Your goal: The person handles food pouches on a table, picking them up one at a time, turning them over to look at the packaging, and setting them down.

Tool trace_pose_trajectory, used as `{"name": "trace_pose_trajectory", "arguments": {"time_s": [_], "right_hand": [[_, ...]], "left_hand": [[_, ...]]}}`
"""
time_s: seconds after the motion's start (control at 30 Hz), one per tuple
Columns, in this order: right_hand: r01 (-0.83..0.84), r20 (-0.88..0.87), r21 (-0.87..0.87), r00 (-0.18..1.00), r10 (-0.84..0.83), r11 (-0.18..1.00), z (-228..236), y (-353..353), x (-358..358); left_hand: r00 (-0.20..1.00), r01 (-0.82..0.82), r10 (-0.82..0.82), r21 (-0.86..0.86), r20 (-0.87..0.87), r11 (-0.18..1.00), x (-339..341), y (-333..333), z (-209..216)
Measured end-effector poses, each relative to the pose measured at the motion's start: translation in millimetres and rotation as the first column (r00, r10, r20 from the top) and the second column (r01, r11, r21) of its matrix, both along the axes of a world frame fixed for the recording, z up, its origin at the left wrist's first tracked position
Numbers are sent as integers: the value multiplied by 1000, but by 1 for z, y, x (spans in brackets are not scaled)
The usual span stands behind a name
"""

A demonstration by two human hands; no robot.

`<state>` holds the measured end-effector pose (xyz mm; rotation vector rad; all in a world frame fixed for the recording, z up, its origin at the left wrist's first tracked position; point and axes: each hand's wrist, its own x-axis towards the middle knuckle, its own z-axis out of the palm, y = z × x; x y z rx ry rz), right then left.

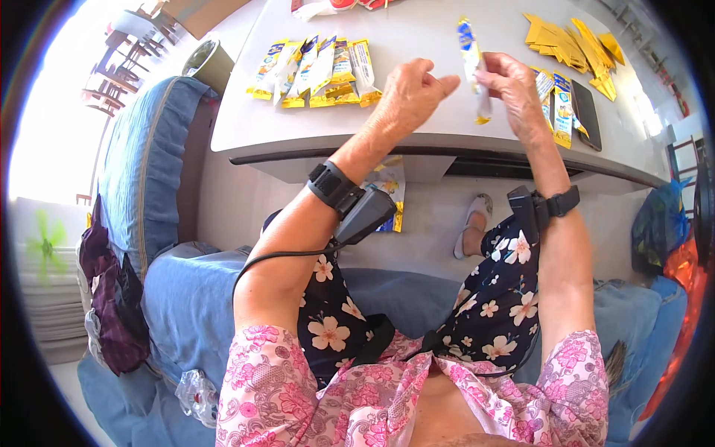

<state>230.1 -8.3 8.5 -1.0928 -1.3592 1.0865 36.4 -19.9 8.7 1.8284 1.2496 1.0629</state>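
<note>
My right hand (510, 88) pinches a slim sealed snack packet (468, 46), white with blue and yellow ends, and holds it upright above the white table (417, 22). To its left, my left hand (417, 93) hovers with nothing visible in it, the thumb stretched toward the packet and the other fingers loosely bent. A thin gap separates it from the packet. Several similar packets (316, 73) lie side by side at the left of the table. More packets (563, 108) rest just right of my right hand, partly behind it.
A dark phone (585, 115) lies beside the right-hand packets. Flat yellow card pieces (573, 45) are heaped at the far right. A large printed bag (389, 190) is below the table edge. A blue-covered sofa (194, 298) surrounds me, with a bin (208, 63) at the left.
</note>
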Motion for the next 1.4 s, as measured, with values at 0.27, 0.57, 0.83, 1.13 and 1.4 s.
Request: {"name": "trace_pose_trajectory", "arguments": {"time_s": [0.27, 0.57, 0.83, 1.13, 1.4], "right_hand": [[-149, -147, 19, 978, 151, 989, 13, -13, -16], [223, 677, 616, 342, -652, 756, -17, -1, 80], [219, 923, 352, 80, -377, 910, -34, 11, 82], [129, 835, 502, 188, -518, 855, -34, 3, 59], [54, 856, 428, 295, -424, 902, -33, 0, 21]], "left_hand": [[969, 106, -68, -149, 239, 983, 10, -6, 18], [588, -485, 672, 469, -449, 738, -71, 30, 37], [256, -422, 688, 562, -679, 712, -94, 41, 15], [786, -1, 428, 692, -446, 722, -15, 7, -3], [904, 175, 49, 473, -424, 863, 32, -9, -35]]}}
